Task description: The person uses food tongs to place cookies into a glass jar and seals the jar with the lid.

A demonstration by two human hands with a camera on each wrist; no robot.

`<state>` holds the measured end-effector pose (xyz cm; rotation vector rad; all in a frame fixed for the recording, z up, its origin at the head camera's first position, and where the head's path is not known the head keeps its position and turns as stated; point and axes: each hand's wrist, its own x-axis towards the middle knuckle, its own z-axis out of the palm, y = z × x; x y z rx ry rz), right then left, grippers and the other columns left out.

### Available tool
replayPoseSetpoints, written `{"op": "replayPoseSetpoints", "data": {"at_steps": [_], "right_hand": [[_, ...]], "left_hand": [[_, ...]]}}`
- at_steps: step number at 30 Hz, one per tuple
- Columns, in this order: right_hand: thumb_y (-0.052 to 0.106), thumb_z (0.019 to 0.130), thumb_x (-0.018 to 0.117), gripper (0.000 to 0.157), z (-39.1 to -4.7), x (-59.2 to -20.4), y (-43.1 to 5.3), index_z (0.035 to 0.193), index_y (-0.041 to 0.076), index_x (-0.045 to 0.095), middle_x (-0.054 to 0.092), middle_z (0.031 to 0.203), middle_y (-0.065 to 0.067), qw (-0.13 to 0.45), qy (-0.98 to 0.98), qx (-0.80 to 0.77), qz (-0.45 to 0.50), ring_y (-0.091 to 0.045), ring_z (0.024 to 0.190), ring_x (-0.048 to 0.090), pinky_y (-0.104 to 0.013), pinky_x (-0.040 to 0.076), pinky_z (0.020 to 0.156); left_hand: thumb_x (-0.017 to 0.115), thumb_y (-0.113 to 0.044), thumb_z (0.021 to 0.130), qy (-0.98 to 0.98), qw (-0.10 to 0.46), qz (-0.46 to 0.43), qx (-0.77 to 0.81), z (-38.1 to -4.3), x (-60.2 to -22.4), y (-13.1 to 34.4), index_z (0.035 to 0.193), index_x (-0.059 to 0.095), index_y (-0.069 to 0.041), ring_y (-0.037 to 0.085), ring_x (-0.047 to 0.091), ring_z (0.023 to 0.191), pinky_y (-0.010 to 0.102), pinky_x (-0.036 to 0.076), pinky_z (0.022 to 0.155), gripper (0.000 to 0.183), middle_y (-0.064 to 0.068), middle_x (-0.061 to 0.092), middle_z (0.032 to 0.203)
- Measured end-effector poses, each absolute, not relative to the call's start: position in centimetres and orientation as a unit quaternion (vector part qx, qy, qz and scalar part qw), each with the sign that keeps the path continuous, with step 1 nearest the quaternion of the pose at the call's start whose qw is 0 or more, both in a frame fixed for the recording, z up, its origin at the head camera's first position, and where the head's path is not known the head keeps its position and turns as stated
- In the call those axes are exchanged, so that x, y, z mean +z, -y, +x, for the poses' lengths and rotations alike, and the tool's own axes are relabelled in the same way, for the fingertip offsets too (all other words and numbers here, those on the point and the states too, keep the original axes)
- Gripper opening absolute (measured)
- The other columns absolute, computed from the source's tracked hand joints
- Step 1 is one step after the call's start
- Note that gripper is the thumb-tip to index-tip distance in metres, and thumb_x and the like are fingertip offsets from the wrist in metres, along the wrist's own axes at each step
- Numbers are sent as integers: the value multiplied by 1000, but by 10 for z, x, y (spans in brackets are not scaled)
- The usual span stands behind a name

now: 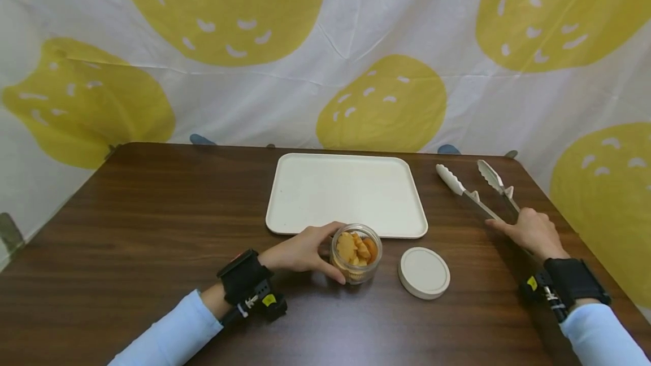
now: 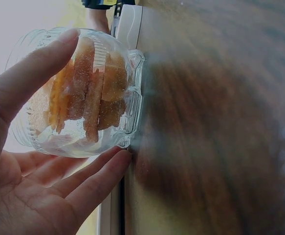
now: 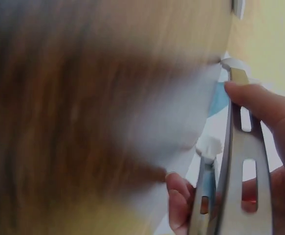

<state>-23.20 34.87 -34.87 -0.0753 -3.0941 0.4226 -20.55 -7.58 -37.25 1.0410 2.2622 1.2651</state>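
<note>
My left hand (image 1: pixel 302 250) cups a clear glass jar (image 2: pixel 91 142) from its left side. In the left wrist view the thumb (image 2: pixel 39 68) lies across the near wall and the fingers stretch along the opposite side. The jar stands upright, uncovered, with golden-brown cracker-like pieces (image 1: pixel 351 248) inside. Over at the right, my right hand (image 1: pixel 536 235) grips metal tongs (image 1: pixel 480 203) with white scalloped tips. The tongs are spread, their tips pointing to the back of the table. In the right wrist view, thumb and fingers hold the two slotted metal arms (image 3: pixel 250 171) from outside.
A round white lid (image 1: pixel 424 273) lies on the dark wood table (image 1: pixel 168 213), just right of the jar. Behind the jar is a white rectangular tray (image 1: pixel 346 194). A white cloth with yellow shapes (image 1: pixel 244 100) hangs along the table's back edge.
</note>
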Motion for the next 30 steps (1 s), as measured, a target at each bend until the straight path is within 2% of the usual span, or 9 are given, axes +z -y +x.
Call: {"op": "replayPoseSetpoints", "data": {"at_steps": [6, 10, 14, 17, 20, 24, 30], "right_hand": [[61, 78, 51, 61, -231, -347, -349, 54, 6, 39, 30, 56, -4, -40, 992, 115, -35, -21, 50, 38, -30, 32, 42], [66, 73, 53, 67, -231, -347, -349, 57, 0, 47, 38, 58, -9, -68, 991, 107, -49, -25, 53, 41, -33, 36, 43], [68, 67, 56, 80, -231, -347, -349, 70, -12, 54, 47, 64, -23, -85, 990, 99, -58, -31, 58, 45, -39, 42, 46], [71, 65, 56, 95, -230, -346, -346, 85, -22, 52, 46, 75, -36, -101, 988, 97, -69, -40, 66, 46, -46, 44, 52], [73, 64, 55, 106, -229, -346, -344, 96, -27, 46, 40, 86, -45, -119, 985, 95, -82, -51, 78, 44, -55, 45, 61], [72, 64, 55, 107, -228, -347, -341, 99, -28, 44, 35, 90, -48, -130, 983, 97, -89, -58, 86, 37, -63, 42, 68], [70, 64, 58, 107, -225, -346, -339, 98, -30, 42, 34, 90, -48, -127, 985, 92, -74, -59, 86, 35, -62, 40, 71]], "left_hand": [[79, -24, 63, -800, 173, 367, 442, -206, -372, 76, 132, 35, -10, 18, 47, 114, 31, 48, 90, 83, 10, 53, 125], [79, -24, 63, -799, 174, 367, 442, -205, -372, 76, 132, 35, -10, 19, 47, 114, 32, 48, 90, 83, 10, 53, 126], [79, -26, 63, -801, 174, 365, 441, -204, -372, 77, 132, 35, -11, 19, 47, 115, 34, 47, 92, 83, 10, 53, 126], [79, -27, 63, -803, 172, 363, 440, -204, -372, 77, 132, 35, -11, 19, 46, 115, 34, 47, 93, 83, 10, 53, 126], [79, -26, 63, -803, 171, 362, 442, -204, -372, 76, 132, 35, -11, 19, 46, 115, 36, 47, 93, 83, 10, 53, 126], [79, -26, 64, -803, 174, 363, 440, -203, -371, 77, 131, 36, -11, 19, 46, 115, 36, 45, 94, 82, 9, 54, 125], [79, -26, 64, -799, 173, 366, 445, -203, -371, 77, 131, 36, -11, 21, 46, 115, 38, 46, 93, 81, 10, 54, 124]]}}
